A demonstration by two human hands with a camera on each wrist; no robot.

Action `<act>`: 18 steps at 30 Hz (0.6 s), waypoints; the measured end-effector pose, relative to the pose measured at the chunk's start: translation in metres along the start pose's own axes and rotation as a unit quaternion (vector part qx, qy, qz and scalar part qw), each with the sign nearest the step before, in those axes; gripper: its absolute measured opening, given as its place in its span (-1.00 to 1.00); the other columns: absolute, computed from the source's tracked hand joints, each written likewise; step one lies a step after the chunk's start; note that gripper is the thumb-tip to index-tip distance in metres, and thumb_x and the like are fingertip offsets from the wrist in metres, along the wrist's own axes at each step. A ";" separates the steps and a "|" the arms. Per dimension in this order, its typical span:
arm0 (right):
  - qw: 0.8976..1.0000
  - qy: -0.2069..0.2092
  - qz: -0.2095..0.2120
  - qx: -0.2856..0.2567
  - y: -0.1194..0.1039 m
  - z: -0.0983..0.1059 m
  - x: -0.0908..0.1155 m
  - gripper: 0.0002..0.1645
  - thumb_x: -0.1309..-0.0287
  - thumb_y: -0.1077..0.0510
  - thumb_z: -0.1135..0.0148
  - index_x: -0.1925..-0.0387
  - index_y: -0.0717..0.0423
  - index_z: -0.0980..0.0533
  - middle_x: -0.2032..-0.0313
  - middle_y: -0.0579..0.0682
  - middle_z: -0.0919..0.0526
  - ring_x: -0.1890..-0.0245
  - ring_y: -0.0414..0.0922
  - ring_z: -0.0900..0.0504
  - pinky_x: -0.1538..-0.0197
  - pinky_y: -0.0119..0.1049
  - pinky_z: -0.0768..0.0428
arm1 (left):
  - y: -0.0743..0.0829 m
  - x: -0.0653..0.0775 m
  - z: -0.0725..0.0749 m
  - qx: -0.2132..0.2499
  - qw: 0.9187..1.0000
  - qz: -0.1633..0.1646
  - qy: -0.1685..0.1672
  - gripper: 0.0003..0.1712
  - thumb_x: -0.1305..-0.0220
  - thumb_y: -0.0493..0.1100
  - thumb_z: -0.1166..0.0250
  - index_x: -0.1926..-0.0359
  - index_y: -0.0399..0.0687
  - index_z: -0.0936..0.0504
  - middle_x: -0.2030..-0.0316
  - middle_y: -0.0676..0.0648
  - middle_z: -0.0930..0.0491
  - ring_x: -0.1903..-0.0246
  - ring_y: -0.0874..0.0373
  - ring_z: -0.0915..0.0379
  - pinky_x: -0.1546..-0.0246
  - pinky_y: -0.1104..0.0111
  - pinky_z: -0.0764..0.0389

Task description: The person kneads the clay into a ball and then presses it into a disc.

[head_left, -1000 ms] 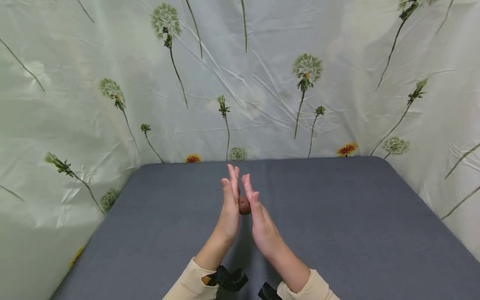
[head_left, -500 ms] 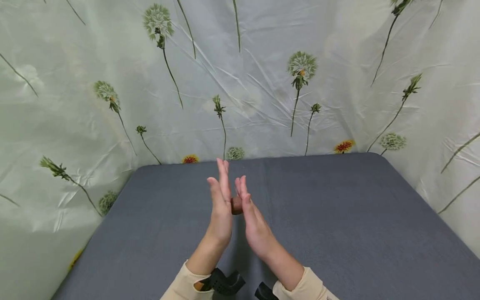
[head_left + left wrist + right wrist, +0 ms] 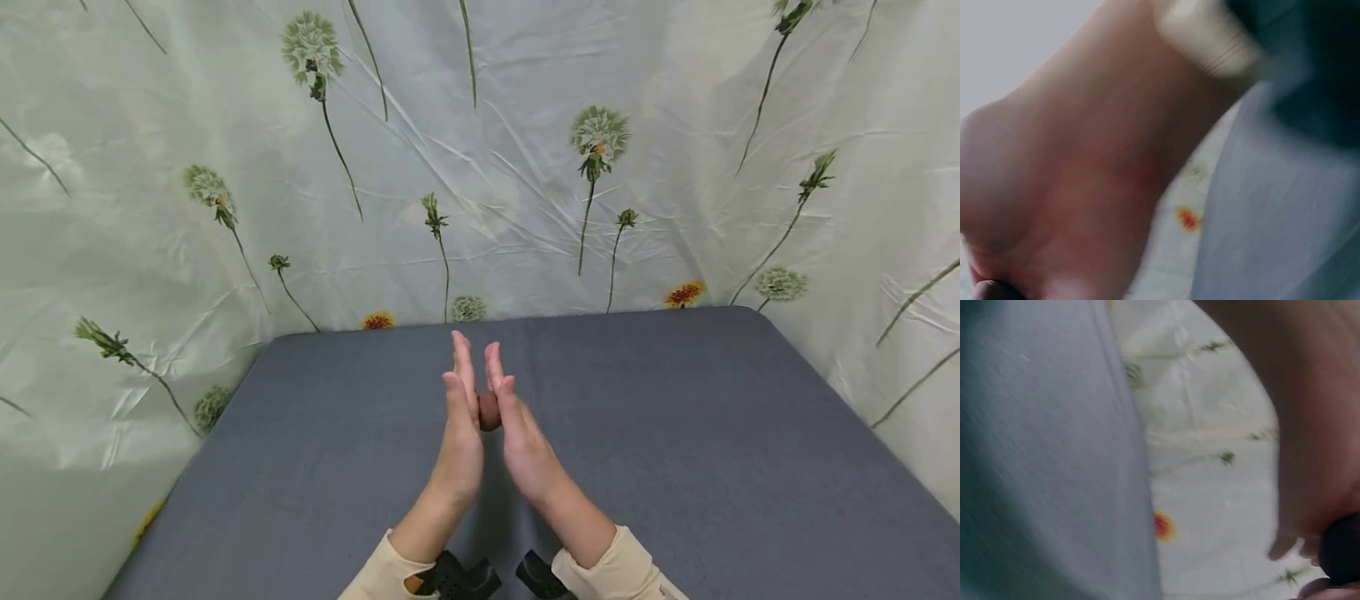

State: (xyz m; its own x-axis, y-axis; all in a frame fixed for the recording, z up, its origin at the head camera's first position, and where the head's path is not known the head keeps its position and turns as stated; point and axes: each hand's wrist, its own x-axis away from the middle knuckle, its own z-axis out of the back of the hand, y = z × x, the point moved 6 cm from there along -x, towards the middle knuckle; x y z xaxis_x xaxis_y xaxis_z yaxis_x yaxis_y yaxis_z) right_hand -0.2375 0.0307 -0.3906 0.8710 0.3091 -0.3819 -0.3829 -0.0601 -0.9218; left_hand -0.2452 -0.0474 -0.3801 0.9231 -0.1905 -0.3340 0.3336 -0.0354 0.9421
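In the head view a small brown ball of clay is caught between my two palms, above the middle of the table. My left hand presses it from the left with straight fingers pointing up and away. From the right, my right hand lies flat against it, fingers also straight. Both thumbs stand up along the hands. The right wrist view shows the clay ball dark against the palm at the lower right edge. Only a dark bit of it shows at the bottom of the left wrist view. The palms hide its sides.
A grey cloth-covered table spreads under the hands. Behind it and at its sides hangs a pale curtain printed with dandelions and flowers. Black wrist straps sit at the cream sleeves.
Both hands and the clay ball shifted left, then back right. The left hand's fingertips reached further forward half a second ago and have since drawn back, nearly level with the right. The ball stays between the palms.
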 end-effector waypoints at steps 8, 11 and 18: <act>0.999 -0.011 0.021 0.023 -0.004 -0.018 0.007 -0.26 -0.77 -0.17 0.68 -0.75 -0.03 0.35 -0.75 -0.09 0.38 -0.75 0.03 0.43 -0.67 0.35 0.32 | -0.004 -0.009 0.020 -0.010 1.000 -0.006 0.026 0.00 -0.45 0.66 0.67 -0.72 0.40 0.50 -0.76 0.07 0.44 -0.74 -0.08 0.44 -0.63 -0.34 0.26; 0.999 0.020 0.024 0.016 -0.003 -0.002 0.005 -0.24 -0.76 -0.20 0.72 -0.75 0.01 0.34 -0.76 -0.02 0.28 -0.76 0.06 0.35 -0.66 0.37 0.31 | -0.008 -0.001 0.003 -0.060 0.998 -0.025 -0.010 -0.06 -0.52 0.58 0.70 -0.72 0.33 0.53 -0.75 0.05 0.53 -0.74 -0.09 0.54 -0.60 -0.39 0.31; 0.999 -0.016 -0.029 -0.028 0.010 -0.006 0.004 -0.22 -0.72 -0.25 0.77 -0.73 -0.04 0.47 -0.76 0.00 0.31 -0.76 0.03 0.36 -0.66 0.38 0.34 | 0.009 0.003 0.005 -0.086 0.994 -0.066 -0.001 -0.06 -0.50 0.61 0.70 -0.72 0.40 0.51 -0.74 0.18 0.49 -0.72 0.08 0.72 -0.60 -0.36 0.50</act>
State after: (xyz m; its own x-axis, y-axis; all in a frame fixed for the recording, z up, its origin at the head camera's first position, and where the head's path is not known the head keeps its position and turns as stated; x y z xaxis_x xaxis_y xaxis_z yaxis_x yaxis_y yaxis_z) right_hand -0.2362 0.0257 -0.4015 0.8805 0.3440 -0.3263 -0.3135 -0.0938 -0.9449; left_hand -0.2406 -0.0535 -0.3720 0.8690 -0.1977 -0.4535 0.4791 0.1078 0.8711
